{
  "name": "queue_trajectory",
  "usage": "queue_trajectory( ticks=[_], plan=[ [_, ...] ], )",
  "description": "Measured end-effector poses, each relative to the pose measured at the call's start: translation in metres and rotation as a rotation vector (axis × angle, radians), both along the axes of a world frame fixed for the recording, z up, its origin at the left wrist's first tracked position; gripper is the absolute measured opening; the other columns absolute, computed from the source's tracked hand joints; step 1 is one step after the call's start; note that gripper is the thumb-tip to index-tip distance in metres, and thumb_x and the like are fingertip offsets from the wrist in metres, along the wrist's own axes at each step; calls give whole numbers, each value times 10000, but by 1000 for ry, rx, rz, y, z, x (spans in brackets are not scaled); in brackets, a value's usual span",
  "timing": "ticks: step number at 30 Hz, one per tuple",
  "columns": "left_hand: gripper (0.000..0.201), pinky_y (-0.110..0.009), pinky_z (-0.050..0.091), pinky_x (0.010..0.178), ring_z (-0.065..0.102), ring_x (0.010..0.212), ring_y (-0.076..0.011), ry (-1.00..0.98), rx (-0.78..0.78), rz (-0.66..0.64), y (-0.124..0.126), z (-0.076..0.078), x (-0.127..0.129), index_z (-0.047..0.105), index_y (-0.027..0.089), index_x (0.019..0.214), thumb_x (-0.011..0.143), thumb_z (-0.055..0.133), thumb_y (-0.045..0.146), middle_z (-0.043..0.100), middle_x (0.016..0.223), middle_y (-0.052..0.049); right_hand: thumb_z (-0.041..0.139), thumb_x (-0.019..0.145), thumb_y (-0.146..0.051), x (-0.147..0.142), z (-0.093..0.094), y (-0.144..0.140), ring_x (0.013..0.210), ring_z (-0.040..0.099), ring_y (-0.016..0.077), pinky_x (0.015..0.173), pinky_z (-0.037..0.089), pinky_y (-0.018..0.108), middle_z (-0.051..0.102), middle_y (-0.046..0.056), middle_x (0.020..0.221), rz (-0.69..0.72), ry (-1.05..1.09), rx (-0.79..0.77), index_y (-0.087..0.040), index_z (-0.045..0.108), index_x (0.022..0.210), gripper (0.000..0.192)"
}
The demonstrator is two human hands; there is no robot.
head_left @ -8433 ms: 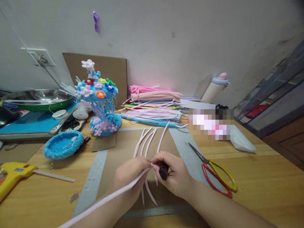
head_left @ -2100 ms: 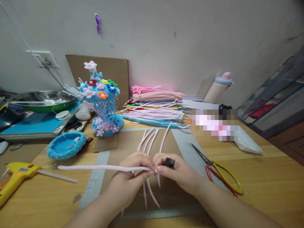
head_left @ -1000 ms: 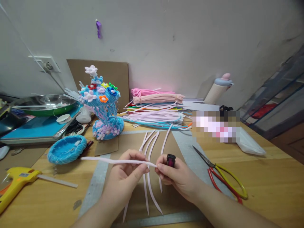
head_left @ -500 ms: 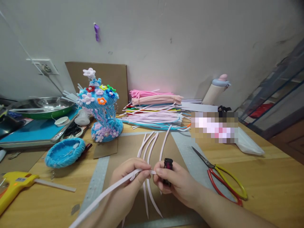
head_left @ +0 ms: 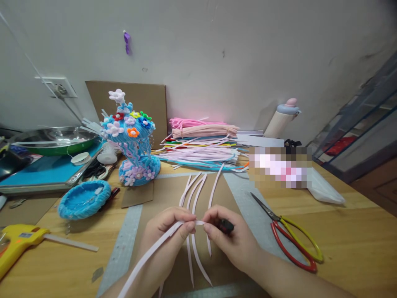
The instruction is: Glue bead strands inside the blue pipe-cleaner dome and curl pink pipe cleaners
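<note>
A pale pink pipe cleaner (head_left: 151,251) runs from the lower left up between my two hands. My left hand (head_left: 167,238) is closed, pinching it near its upper end between thumb and fingers. The tip is pinched by the thumb and forefinger of my right hand (head_left: 234,240). That hand also keeps a small dark lighter (head_left: 226,226) tucked in its fingers, lying tilted and partly hidden. Under my hands, several pale pipe cleaners (head_left: 198,265) lie loose on a brown cardboard sheet (head_left: 229,273).
Scissors (head_left: 279,219) with red and yellow handles lie right. A yellow glue gun (head_left: 25,244) and a blue fuzzy dish (head_left: 85,200) are left. Behind stand a blue flower-covered pipe-cleaner ornament (head_left: 130,132), bundled pipe cleaners (head_left: 201,153) and a bottle (head_left: 281,120). A cutting mat (head_left: 119,248) underlies the cardboard.
The lighter has turned from upright to tilted over in my right hand. My right fingers now pinch the tip slightly farther right. The pipe cleaner's long tail has shifted a little rightward.
</note>
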State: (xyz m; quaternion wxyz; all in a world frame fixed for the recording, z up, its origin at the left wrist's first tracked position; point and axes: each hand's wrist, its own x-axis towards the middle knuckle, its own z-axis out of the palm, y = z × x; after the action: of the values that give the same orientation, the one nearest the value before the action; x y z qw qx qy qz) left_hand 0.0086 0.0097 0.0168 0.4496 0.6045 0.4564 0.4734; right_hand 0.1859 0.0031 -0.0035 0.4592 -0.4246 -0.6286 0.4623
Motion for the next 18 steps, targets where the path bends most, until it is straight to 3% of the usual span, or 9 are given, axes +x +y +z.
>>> queue_trajectory(
  ticks=[3, 6, 12, 18],
  plan=[
    [64, -209, 498, 667, 648, 713, -142, 30, -21, 18, 1, 1, 2, 721, 212, 728, 754, 683, 257, 704, 768, -18, 562, 887, -251, 2, -4, -4, 594, 487, 117, 572, 367, 236, 563, -17, 674, -67, -172, 193, -201, 617, 824, 98],
    [100, -218, 497, 647, 648, 696, -151, 57, -91, 24, 1, 2, 3, 727, 205, 731, 743, 686, 296, 716, 770, -28, 562, 879, -215, 4, -6, -5, 588, 501, 116, 569, 370, 232, 575, -16, 676, -91, -234, 279, -209, 621, 829, 77],
    [178, -244, 478, 657, 645, 703, -173, 89, -225, 3, -1, -4, 4, 736, 189, 775, 734, 690, 356, 722, 775, -42, 546, 862, -196, 4, -5, -2, 573, 489, 108, 553, 352, 221, 534, -29, 639, -110, -256, 346, -200, 569, 750, 115],
    [174, -232, 453, 638, 620, 706, -166, 131, -209, -37, 0, -2, 4, 721, 191, 798, 737, 685, 350, 706, 784, -32, 523, 861, -188, 4, -4, -2, 576, 469, 103, 550, 341, 218, 506, -39, 636, -85, -237, 323, -200, 553, 739, 126]
  ],
)
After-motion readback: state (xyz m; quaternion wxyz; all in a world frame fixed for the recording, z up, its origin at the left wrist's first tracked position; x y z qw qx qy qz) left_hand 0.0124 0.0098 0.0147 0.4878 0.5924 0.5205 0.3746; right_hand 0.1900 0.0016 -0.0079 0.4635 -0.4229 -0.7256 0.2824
